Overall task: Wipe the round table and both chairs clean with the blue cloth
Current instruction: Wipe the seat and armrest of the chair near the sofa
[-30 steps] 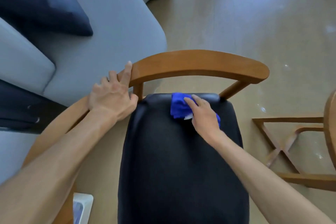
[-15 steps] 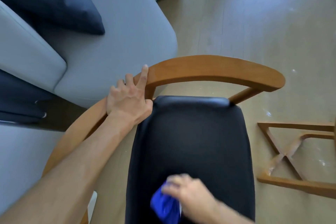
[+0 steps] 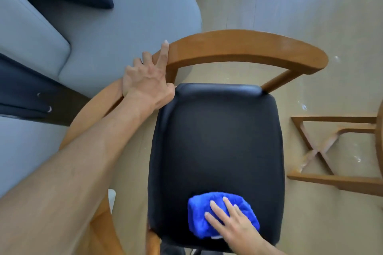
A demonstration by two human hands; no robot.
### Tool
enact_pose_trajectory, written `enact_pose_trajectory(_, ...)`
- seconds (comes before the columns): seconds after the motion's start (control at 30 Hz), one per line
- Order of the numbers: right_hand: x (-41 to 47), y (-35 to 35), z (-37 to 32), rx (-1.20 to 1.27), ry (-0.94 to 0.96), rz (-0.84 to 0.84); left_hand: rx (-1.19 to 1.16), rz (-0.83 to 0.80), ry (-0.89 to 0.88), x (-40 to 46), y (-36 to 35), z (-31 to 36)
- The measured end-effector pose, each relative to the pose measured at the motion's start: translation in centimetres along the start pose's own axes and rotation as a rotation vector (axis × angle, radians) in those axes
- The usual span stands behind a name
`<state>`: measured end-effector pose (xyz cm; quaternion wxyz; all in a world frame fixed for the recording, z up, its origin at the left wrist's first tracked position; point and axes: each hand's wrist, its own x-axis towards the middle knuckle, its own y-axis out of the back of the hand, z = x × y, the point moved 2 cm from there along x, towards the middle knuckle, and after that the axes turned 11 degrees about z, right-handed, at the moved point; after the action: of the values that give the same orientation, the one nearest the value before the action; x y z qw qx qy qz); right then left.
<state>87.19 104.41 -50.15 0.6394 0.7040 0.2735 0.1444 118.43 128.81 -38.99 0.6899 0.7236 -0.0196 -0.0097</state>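
Fingers [image 3: 217, 211] of my right hand [image 3: 238, 227] lie straight and flat on the blue cloth [image 3: 199, 213], pressing it onto the black seat [image 3: 215, 141] of the chair at the seat's near edge, a little right of centre. The cloth is bunched, its long axis running across the seat; it sits under and just ahead of those fingers, so I judge the next stroke runs away from me, up the seat toward the curved wooden backrest [image 3: 248, 47]. That whole stretch of seat ahead of the cloth is free. My left hand [image 3: 145, 80] is far from the cloth, at the seat's far left corner, gripping the backrest's left end with one finger laid along the wood, steadying the chair. Left of the seat stands a grey sofa [image 3: 124, 33]; right of the seat, a wooden base [image 3: 331, 151] on the floor, perhaps the table's.
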Motion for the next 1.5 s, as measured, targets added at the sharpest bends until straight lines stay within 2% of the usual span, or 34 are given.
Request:
enact_pose_trajectory(0.07,-0.5,1.1,0.6,0.040,0.146,-0.046,-0.001,-0.002,0.001,0.0,-0.1,0.1)
enact_pose_trajectory(0.13,3.7,3.6,2.4,0.063,0.190,0.028,0.007,0.008,0.001,-0.1,-0.2,0.1)
enact_pose_trajectory(0.2,10.8,5.2,4.3,0.094,0.128,0.150,0.017,0.022,-0.002,-0.1,-0.3,0.0)
enact_pose_trajectory(0.27,18.8,5.3,4.9,0.081,-0.025,0.233,0.016,0.018,0.002,-0.1,-0.3,-0.1)
enact_pose_trajectory(0.37,26.5,5.4,1.7,0.021,-0.268,0.224,0.011,0.011,0.006,0.0,-0.4,0.0)
enact_pose_trajectory(0.43,26.4,4.6,-2.3,-0.043,-0.266,0.169,0.001,0.008,0.005,0.0,-0.5,0.1)
enact_pose_trajectory(0.47,24.8,3.5,-4.4,-0.066,-0.184,0.133,0.001,0.010,0.002,0.1,-0.5,0.1)
enact_pose_trajectory(0.6,11.8,-1.0,-11.2,-0.104,0.367,0.137,0.005,0.013,-0.008,0.0,-0.1,0.0)
enact_pose_trajectory(0.7,4.9,-0.5,-9.7,0.056,0.573,-0.037,0.007,0.013,-0.013,0.0,-0.3,0.2)
enact_pose_trajectory(0.8,3.7,1.1,-4.4,0.130,0.723,0.003,0.011,0.042,-0.018,0.0,-0.3,0.1)
enact_pose_trajectory(0.87,5.9,2.0,1.3,0.154,0.591,0.076,0.009,0.052,-0.022,-0.1,-0.3,0.0)
enact_pose_trajectory(1.0,9.3,4.8,13.0,0.166,-0.149,0.163,0.020,0.054,-0.027,-0.2,-0.2,0.2)
enact_pose_trajectory(1.07,8.6,5.7,15.4,0.230,-0.465,0.203,0.025,0.057,-0.029,-0.2,0.0,0.2)
enact_pose_trajectory(1.13,7.4,6.0,15.6,0.312,-0.674,0.163,0.025,0.059,-0.020,-0.3,0.2,0.3)
enact_pose_trajectory(1.23,5.3,6.3,13.9,0.667,-0.873,0.037,0.018,0.032,-0.017,-0.3,0.5,0.3)
enact_pose_trajectory(1.3,3.9,7.4,12.1,0.908,-0.948,0.017,0.019,-0.036,-0.017,-0.2,0.6,0.2)
enact_pose_trajectory(1.43,1.3,12.0,8.7,1.303,-1.081,0.107,0.076,-0.131,0.022,-2.3,2.9,1.5)
enact_pose_trajectory(1.5,0.3,14.7,7.7,1.433,-1.145,0.171,0.013,-0.194,-0.018,-4.9,4.7,3.7)
